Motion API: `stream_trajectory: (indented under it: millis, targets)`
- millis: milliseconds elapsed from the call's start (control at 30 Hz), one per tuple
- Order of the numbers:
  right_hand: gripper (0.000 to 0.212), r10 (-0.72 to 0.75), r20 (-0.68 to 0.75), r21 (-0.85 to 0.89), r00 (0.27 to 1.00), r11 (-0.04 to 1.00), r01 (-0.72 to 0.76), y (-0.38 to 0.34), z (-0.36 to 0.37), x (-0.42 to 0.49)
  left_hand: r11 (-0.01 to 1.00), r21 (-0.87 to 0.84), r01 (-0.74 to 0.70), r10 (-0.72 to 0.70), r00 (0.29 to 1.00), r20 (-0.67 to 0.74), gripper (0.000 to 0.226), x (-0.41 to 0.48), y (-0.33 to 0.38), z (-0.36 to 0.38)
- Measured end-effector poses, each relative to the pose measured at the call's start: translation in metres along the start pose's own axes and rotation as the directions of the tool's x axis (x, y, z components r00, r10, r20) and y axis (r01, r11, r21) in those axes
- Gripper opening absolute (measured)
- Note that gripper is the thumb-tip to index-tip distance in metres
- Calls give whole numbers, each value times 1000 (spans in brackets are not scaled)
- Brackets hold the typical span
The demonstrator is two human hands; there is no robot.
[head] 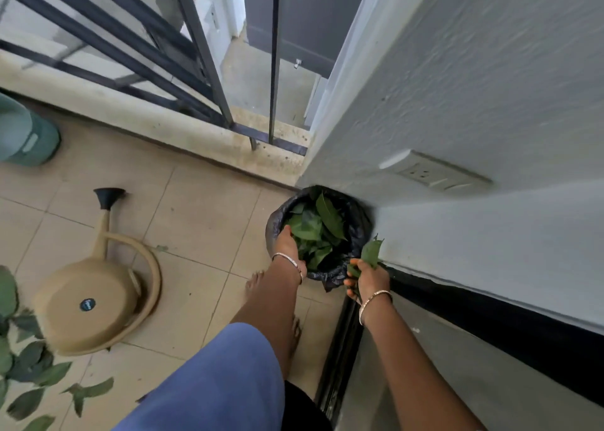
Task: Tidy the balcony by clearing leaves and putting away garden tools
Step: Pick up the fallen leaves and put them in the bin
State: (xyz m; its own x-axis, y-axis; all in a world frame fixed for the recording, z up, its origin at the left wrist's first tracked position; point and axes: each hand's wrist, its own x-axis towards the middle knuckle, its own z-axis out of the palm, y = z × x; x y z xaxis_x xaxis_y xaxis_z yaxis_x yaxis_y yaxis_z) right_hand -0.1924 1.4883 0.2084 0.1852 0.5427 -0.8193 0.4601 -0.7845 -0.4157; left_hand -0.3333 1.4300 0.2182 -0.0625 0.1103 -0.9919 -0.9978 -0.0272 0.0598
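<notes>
**Leaves (313, 231) going into the bin (358, 234); watering can (88, 303) not yet put away**

Nearest, at the lower left of the frame, loose leaves (29, 365) lie scattered over the floor tiles (202, 201), so the clearing looks only partly done.

Just right of centre, the right hand (366, 277) is clenched round a handful of leaves (371, 250), held beside the near rim of the bin and close to the wall (474, 70). The handful has not gone in yet.

The left hand (289, 247) reaches down inside the bin on its left side, against the pile. Its fingers are buried among the leaves, so I cannot tell whether it is gripping, pressing or letting go.

The bin, lined with a black bag, stands in the corner where the wall meets the balcony kerb. It already holds a good heap of green leaves.

Left of centre, well apart from the bin, the tan watering can seems to lie on its side on the tiles and is not stored. Farther off, at the upper left edge, a green pot (26, 133) stands near the railing (196, 54).

By my reading, one load is being binned. What is left is the scatter at the lower left and putting the can away.
</notes>
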Motion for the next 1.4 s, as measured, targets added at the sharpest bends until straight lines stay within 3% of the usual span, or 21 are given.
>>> stream_trajectory:
  millis: [100, 167, 233, 300, 400, 533, 700, 933, 1100, 1267, 1400]
  targets:
    - [11, -7, -3, -76, 1000, 997, 7, 6, 18, 28, 1000, 6, -9, 9, 999, 34, 49, 21, -3, -17]
    - [18, -30, 12, -161, 999, 986, 32, 7, 30, 39, 998, 34, -56, 56, 998, 9, 45, 23, -2, -29]
    - [36, -50, 80, -215, 996, 974, 66, 4, 42, 46, 992, 68, -110, 114, 992, -53, 33, 16, -1, -44]
    - [66, -59, 126, -274, 990, 957, 92, 0, 50, 47, 988, 72, -139, 145, 986, -78, 36, 11, -3, -59]
    - [87, -109, 53, -366, 993, 923, 121, -8, 48, 40, 991, 6, -134, 134, 986, -102, 29, -14, -4, -78]
    - [51, -95, 40, -329, 995, 939, 103, -31, 38, -19, 972, -166, -165, 135, 975, -178, 29, -68, -1, -98]
    - [25, -284, 111, -320, 952, 897, 304, -50, 33, -122, 930, -313, -195, 124, 965, -231, 26, -163, 24, -126]
    - [20, -447, 357, -398, 820, 722, 566, -24, 33, -237, 807, -476, -350, 230, 928, -293, 19, -287, 21, -204]
    - [24, -448, 588, -289, 674, 662, 692, -12, 34, -362, 654, -589, -475, 239, 868, -435, 20, -346, -7, -289]
    - [25, -378, 770, -315, 514, 476, 821, 28, 52, -438, 449, -700, -555, 150, 820, -553, 17, -385, -46, -380]
    - [22, -265, 888, -295, 377, 300, 907, 69, 79, -495, 222, -761, -609, -27, 777, -629, 18, -399, -87, -444]
